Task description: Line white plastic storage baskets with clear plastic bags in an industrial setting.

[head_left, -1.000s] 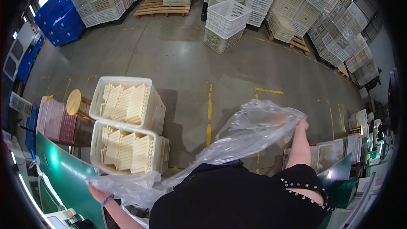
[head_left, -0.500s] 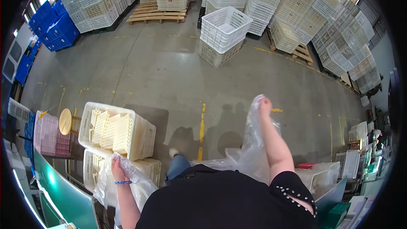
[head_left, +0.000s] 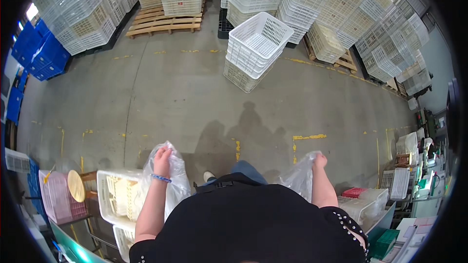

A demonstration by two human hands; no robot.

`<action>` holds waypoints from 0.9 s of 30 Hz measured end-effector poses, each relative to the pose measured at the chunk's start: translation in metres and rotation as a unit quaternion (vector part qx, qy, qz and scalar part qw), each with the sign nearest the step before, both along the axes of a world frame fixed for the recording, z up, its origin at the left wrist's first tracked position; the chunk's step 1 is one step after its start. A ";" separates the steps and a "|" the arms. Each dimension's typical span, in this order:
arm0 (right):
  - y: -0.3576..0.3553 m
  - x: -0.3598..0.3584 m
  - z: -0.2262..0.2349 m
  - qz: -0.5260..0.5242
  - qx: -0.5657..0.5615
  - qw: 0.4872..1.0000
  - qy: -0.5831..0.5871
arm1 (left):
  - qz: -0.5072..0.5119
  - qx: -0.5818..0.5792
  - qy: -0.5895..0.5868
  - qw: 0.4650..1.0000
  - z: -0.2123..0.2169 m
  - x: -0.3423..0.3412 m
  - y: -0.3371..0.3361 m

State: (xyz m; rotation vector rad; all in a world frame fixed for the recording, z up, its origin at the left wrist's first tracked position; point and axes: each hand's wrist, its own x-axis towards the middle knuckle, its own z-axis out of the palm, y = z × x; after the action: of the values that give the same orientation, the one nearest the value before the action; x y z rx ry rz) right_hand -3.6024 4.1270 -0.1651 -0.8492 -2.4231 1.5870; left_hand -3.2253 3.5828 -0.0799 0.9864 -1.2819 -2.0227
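A clear plastic bag or sheet (head_left: 176, 178) hangs from my left hand (head_left: 162, 161), whose fingers are closed on its edge. My right hand (head_left: 319, 160) grips another stretch of clear plastic (head_left: 297, 175) on the other side of my body. My torso hides whether the two stretches join. Just left of the left hand's plastic stands a white crate (head_left: 105, 192) with cream-coloured slatted pieces (head_left: 122, 196) in it. A second white crate (head_left: 119, 243) shows partly below it.
Ahead on the floor stands a stack of white crates (head_left: 258, 44). Taller crate stacks and wooden pallets (head_left: 165, 23) line the back, with blue bins (head_left: 48, 58) far left. Left of me are a round wooden stool (head_left: 75, 186) and pink crate (head_left: 56, 197); a lidded crate (head_left: 363, 204) sits right.
My left hand has risen forward and right from beside the crates, bringing its plastic along. My right hand has come lower and nearer my body. The view has shifted.
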 end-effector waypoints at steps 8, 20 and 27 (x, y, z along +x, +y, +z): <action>-0.065 -0.080 -0.049 -0.142 -0.085 0.986 -0.028 | -0.089 0.098 -0.042 0.990 -0.019 -0.170 -0.064; -0.429 -0.549 0.065 0.118 -0.138 0.973 0.142 | -0.069 0.173 -0.081 0.979 0.004 -0.365 -0.176; -0.653 -0.590 0.106 0.305 -0.018 0.891 0.337 | -0.074 0.197 -0.128 0.969 -0.010 -0.457 -0.300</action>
State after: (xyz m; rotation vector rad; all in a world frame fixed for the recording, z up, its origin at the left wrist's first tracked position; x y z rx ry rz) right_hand -4.1927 3.4744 -0.0588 0.4864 -2.1986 1.7001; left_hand -3.6823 3.2828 -0.0900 1.4096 -1.1282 -2.3855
